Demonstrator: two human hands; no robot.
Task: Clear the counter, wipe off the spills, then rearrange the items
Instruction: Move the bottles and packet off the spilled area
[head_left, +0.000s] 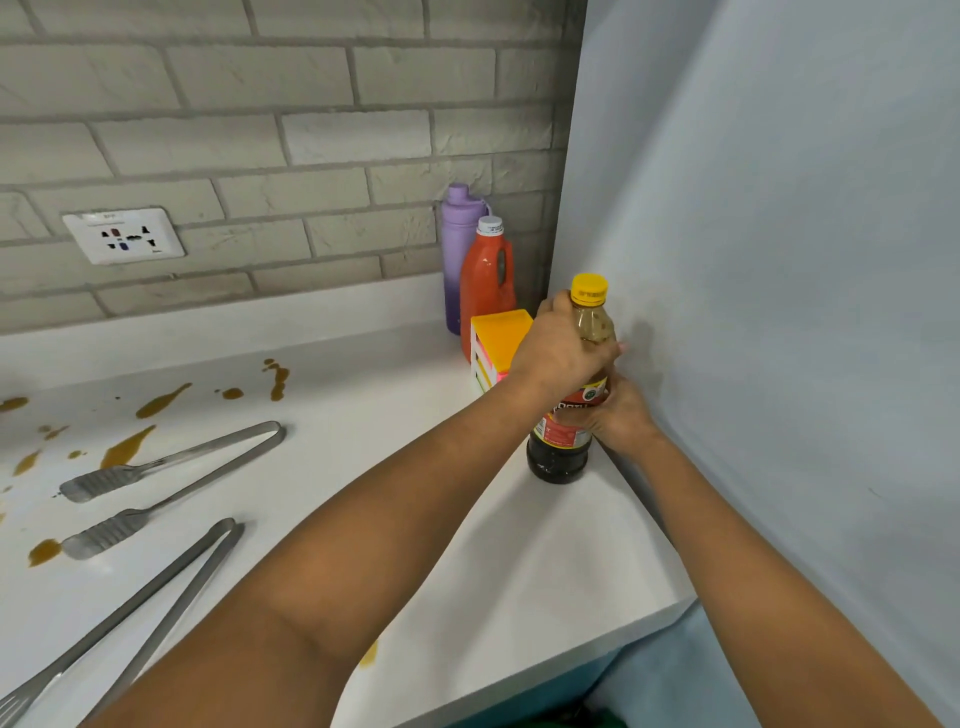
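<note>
Both hands grip the sauce bottle (563, 415): left hand (558, 353) round its neck, right hand (621, 415) at the label. It's just in front of the orange jug (488, 286). Clearing barely begun, I'd say: tongs (171, 467) and brown spills (156, 402) left of jug, unwiped.

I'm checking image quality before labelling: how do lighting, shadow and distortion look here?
Head view: even, soft light; a faint shadow of the hands on the right wall beside the yellow-capped bottle; a small glare spot on the orange bottle; wide-angle bending of the brick lines; focus is sharp.
</note>
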